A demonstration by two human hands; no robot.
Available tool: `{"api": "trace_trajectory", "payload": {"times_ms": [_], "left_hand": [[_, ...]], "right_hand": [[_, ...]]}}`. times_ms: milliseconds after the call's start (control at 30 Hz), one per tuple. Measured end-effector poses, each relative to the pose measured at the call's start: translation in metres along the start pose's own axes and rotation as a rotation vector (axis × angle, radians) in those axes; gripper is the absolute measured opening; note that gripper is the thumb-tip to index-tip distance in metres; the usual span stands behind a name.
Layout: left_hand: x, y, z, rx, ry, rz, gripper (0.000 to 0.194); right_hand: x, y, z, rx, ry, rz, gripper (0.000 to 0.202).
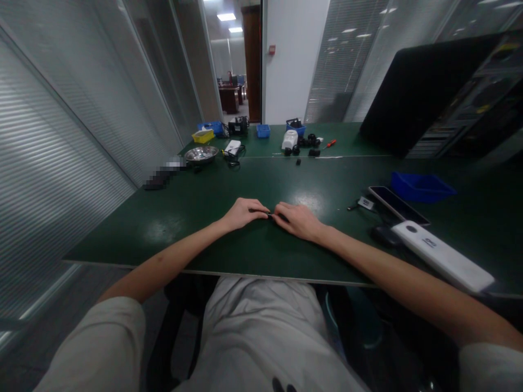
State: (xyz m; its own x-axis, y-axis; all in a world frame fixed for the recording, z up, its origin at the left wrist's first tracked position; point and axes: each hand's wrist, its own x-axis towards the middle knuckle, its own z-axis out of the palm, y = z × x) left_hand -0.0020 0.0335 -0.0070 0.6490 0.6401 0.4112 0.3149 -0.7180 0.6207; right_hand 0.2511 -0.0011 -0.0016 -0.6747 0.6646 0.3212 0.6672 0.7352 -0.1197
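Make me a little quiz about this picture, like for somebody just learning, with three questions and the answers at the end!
1. What do the fingertips of the left hand and right hand meet at?
A) blue tray
B) tiny thing
C) long white device

2. True or false: the red-handled tool lies beyond both hands, touched by neither.

3. Fill in: the round metal bowl stands toward the person's ____ side.

Key: 1. B, though it is too small to identify; 2. True; 3. left.
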Motion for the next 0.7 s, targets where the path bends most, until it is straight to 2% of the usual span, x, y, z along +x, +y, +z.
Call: {"api": "trace_trajectory", "payload": {"times_ms": [200, 533, 700], "left_hand": [[0.0011, 0.003, 0.0024, 0.06, -0.039, 0.057, 0.017], [0.0024, 0.0008, 0.0039, -0.041, -0.005, -0.02, 0.018], [0.0004, 0.0012, -0.0018, -0.063, -0.053, 0.005, 0.02]], "right_hand": [[0.0019, -0.0041, -0.0021, -0.068, -0.043, -0.037, 0.028], [0.0023, -0.0027, 0.0005, -0.041, -0.042, -0.011, 0.03], [0.002, -0.0031, -0.0012, -0.018, -0.047, -0.002, 0.029]]}}
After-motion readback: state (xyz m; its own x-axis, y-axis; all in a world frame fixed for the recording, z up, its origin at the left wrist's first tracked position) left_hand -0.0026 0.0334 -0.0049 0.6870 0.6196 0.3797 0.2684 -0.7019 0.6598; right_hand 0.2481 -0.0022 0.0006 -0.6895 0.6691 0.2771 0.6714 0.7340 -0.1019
